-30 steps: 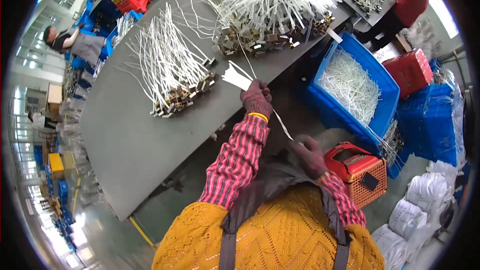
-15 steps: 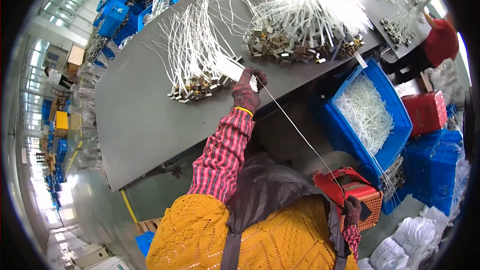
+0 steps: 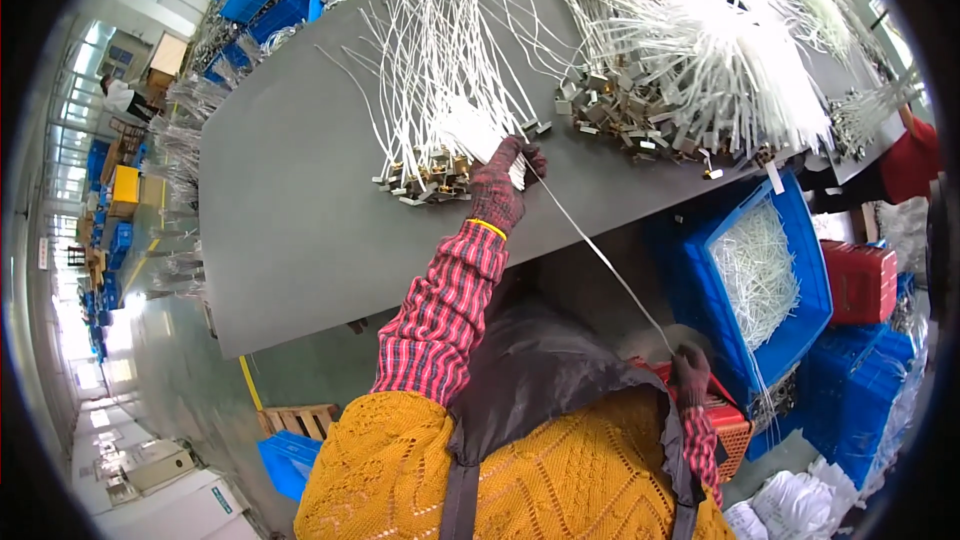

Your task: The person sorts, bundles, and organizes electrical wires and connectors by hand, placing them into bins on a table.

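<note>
Gripping the white bundle (image 3: 472, 132) in the left hand (image 3: 497, 190), over the table (image 3: 290, 250) by its near edge, with fingers curled firmly around it. Running 1 strand (image 3: 600, 254) almost straight from there toward the near right, reaching the right hand (image 3: 690, 374), with fingers bent inward and seemingly pinching the near end; not making out the exact pinch in the dark glove. Judging the bundle as light and bendy, probably sliding and fanning out under a loose grip; favouring a hold around the middle. Judging the strand as limp unless taut, likely kinking before snapping; favouring a pinch close to the end. Noting the left pile (image 3: 425, 80) behind the bundle, overlapping it in view, and risking snags on its loose wires and metal ends. Seeing the right pile (image 3: 690, 50) farther off, at the far right. Finding open room leftward over the table, and in the gap between its near edge and the apron (image 3: 540, 350). Having less room at the right, between the bin (image 3: 820, 270) beyond and the basket (image 3: 735, 445) just beside the right hand.
</note>
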The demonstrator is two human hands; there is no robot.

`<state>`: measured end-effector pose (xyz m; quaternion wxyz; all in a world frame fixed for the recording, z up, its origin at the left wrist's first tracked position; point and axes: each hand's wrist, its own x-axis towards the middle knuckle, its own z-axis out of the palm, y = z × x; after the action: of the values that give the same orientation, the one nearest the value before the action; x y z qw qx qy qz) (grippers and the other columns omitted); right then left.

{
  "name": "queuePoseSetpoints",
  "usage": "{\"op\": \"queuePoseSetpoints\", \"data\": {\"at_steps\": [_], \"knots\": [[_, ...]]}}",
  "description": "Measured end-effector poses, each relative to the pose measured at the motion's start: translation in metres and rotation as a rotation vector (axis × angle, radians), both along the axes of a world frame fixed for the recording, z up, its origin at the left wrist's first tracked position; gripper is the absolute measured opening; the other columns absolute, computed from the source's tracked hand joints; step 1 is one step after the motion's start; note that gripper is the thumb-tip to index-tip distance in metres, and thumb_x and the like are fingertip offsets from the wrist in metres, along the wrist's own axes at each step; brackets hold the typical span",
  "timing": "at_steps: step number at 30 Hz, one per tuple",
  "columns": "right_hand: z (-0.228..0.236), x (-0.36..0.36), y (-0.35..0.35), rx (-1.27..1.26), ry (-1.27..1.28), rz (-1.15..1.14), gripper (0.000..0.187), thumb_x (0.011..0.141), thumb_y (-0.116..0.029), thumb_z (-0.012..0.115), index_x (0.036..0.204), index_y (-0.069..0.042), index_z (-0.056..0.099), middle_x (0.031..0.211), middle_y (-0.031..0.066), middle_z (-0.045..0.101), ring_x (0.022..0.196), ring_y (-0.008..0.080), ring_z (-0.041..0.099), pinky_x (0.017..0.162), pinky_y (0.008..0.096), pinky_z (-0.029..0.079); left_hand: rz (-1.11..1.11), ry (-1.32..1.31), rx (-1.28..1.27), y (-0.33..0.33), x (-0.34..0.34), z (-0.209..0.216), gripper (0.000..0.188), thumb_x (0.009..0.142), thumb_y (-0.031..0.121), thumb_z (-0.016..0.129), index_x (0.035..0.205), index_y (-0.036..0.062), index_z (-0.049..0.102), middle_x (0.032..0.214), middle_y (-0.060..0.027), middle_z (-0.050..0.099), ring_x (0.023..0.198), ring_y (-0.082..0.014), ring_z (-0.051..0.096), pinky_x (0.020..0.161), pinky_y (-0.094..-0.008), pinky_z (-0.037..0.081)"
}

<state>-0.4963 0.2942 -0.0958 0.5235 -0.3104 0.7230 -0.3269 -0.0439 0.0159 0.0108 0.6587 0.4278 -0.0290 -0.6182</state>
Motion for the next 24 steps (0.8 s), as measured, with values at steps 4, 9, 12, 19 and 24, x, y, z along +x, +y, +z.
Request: {"op": "queuePoseSetpoints", "data": {"at_steps": [4, 9, 12, 19, 24], "knots": [[0.02, 0.094, -0.107, -0.147, -0.091, 0.122, 0.029, 0.088, -0.01, 0.064, 0.117, -0.008, 0.065, 0.079, 0.0013, 0.06, 0.058, 0.0092, 0.053, 0.05, 0.0249, 0.044, 0.032, 0.067, 0.01, 0.0, 0.017, 0.004, 0.023, 0.096, 0.016, 0.063, 0.109, -0.0023, 0.058, 0.089, -0.0163, 0.069, 0.073, -0.0313, 0.069, 0.067, -0.0438, 0.062], [0.015, 0.071, -0.117, 0.077, 0.017, 0.183, 0.028, 0.085, -0.009, 0.065, 0.113, -0.006, 0.064, 0.079, 0.0023, 0.06, 0.055, 0.011, 0.053, 0.049, 0.0278, 0.045, 0.301, -0.074, -0.026, -0.016, 0.087, 0.017, 0.021, 0.094, 0.015, 0.063, 0.104, -0.0031, 0.061, 0.085, -0.0151, 0.069, 0.07, -0.0274, 0.068, 0.065, -0.0379, 0.061], [-0.01, 0.004, -0.068, 0.048, -0.03, 0.049, 0.03, 0.085, -0.006, 0.065, 0.115, -0.009, 0.064, 0.075, 0.0033, 0.061, 0.05, 0.0121, 0.053, 0.043, 0.0266, 0.043, 0.388, -0.079, -0.024, -0.023, 0.116, 0.016, 0.018, 0.093, 0.013, 0.063, 0.103, -0.0013, 0.06, 0.086, -0.0151, 0.068, 0.067, -0.0253, 0.067, 0.058, -0.0352, 0.06], [-0.034, -0.071, -0.007, -0.009, -0.026, -0.207, 0.034, 0.082, 0.002, 0.066, 0.114, -0.007, 0.064, 0.084, 0.0044, 0.065, 0.052, 0.0126, 0.054, 0.043, 0.0265, 0.043, 0.321, -0.091, -0.022, -0.023, 0.093, 0.016, 0.017, 0.092, 0.01, 0.065, 0.104, -0.0015, 0.06, 0.084, -0.0154, 0.068, 0.065, -0.0264, 0.066, 0.058, -0.0365, 0.059], [-0.029, -0.044, -0.018, -0.064, -0.021, -0.08, 0.032, 0.082, 0.002, 0.062, 0.113, -0.003, 0.063, 0.094, 0.0054, 0.065, 0.076, 0.0138, 0.059, 0.066, 0.0264, 0.05, 0.284, -0.036, 0.005, -0.02, 0.074, 0.018, 0.019, 0.093, 0.01, 0.063, 0.106, -0.0024, 0.058, 0.082, -0.0154, 0.066, 0.064, -0.0265, 0.064, 0.059, -0.0374, 0.059]]}}
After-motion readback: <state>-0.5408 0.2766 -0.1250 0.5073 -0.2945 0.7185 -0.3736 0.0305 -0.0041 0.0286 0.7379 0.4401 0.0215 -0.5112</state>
